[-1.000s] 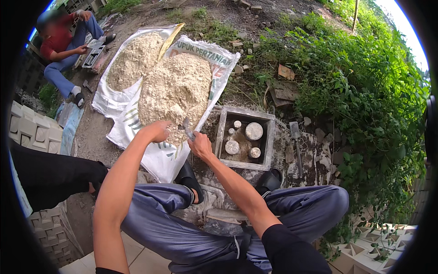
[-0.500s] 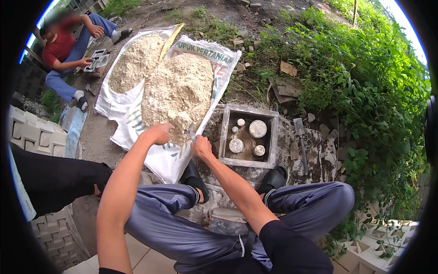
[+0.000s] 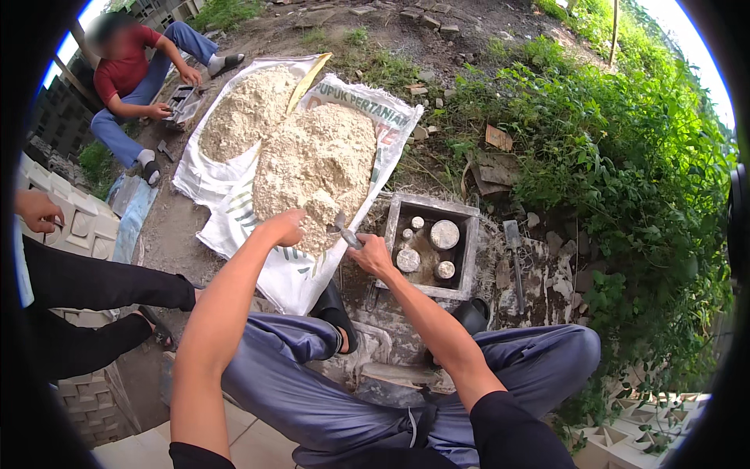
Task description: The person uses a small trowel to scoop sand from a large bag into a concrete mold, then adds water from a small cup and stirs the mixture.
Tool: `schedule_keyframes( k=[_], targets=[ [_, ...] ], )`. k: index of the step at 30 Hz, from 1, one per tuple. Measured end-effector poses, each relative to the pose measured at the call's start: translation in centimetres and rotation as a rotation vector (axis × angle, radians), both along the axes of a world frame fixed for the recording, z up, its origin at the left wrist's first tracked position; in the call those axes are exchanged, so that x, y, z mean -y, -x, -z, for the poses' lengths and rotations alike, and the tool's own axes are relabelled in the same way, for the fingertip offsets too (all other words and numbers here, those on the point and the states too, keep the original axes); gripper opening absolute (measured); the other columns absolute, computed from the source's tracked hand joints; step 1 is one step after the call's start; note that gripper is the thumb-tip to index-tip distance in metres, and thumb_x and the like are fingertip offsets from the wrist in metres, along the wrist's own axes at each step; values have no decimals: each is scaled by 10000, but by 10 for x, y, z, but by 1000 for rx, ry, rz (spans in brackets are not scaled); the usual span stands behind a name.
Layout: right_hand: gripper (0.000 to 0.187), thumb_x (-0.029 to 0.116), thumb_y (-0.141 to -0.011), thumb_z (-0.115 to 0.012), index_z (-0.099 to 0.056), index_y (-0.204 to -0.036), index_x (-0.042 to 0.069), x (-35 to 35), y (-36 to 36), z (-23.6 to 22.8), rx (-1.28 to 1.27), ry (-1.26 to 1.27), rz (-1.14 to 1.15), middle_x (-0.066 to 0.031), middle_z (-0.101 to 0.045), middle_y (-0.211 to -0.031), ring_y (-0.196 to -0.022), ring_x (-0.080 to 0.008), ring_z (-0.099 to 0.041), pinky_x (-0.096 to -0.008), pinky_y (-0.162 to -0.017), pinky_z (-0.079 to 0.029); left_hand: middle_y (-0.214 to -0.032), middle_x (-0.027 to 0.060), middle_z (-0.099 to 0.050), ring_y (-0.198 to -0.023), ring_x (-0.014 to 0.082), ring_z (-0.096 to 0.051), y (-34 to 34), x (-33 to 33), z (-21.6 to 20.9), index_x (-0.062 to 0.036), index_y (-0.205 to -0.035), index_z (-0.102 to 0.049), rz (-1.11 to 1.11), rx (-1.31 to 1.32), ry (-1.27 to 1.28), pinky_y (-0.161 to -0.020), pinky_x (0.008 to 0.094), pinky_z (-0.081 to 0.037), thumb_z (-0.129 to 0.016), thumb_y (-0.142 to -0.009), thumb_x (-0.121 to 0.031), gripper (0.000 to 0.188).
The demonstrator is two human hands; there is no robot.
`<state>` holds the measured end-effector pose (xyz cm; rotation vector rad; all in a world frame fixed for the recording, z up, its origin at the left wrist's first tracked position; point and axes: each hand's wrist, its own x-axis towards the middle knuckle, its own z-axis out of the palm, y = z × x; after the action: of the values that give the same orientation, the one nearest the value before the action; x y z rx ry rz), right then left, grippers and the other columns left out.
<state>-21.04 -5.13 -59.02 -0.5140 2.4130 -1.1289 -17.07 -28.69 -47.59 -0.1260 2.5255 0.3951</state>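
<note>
A mound of pale, crumbly sand-like mix [image 3: 316,156] lies on a spread white woven sack [image 3: 293,285]. My left hand [image 3: 283,227] rests at the mound's near edge, fingers loosely bent and apart, touching the mix. In my right hand [image 3: 373,254] is a small trowel [image 3: 351,235], its grey metal tip against the mix just right of the left hand. To the right of that hand stands a square grey box-shaped mould [image 3: 474,242]. Several round pale plugs of different sizes, including a large one [image 3: 444,234], stand inside it.
A long-handled metal tool [image 3: 516,262] lies right of the mould, before green plants [image 3: 617,156]. At far left sits a person in red [image 3: 129,66] with a grey mould [image 3: 183,105]. Another person's black-clad leg [image 3: 109,273] reaches in nearer, beside patterned pale blocks [image 3: 74,211].
The view has shifted slightly, so the scene sits lower and to the right. The trowel tip has turned toward the mix, and another person's hand now shows at the left edge.
</note>
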Motion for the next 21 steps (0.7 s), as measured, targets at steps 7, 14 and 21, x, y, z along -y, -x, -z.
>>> schedule_keyframes(
  k=[7,14,21],
  targets=[
    [470,277,-664,-693,-691,-1070,41,-95,19,-70,50,29,-80,-247,-668,-821,-769,-342,-670,-392,-763,-512,-1434,245,-372,-1312,351,-398,9,-24,-20,-12,-1430,-311,-62,50,-5,-1098,376,-326,-524,-859,-147,624],
    [489,249,-707,-709,-663,-1136,20,-219,25,-105,65,-18,-95,-144,-636,-658,-472,-129,-543,-311,-533,-484,-1365,208,-473,-1216,342,-500,41,-100,-37,-38,-1394,-385,173,-73,-52,-1014,398,-419,-470,-833,-101,570],
    [487,293,-671,-690,-680,-1074,19,-308,11,-130,24,-206,-17,-207,-664,-740,-679,-264,-650,-368,-712,-506,-1402,139,-446,-1224,325,-494,63,-168,-41,-73,-1399,-376,303,-87,0,-1011,409,-419,-491,-880,-159,538]
  ],
)
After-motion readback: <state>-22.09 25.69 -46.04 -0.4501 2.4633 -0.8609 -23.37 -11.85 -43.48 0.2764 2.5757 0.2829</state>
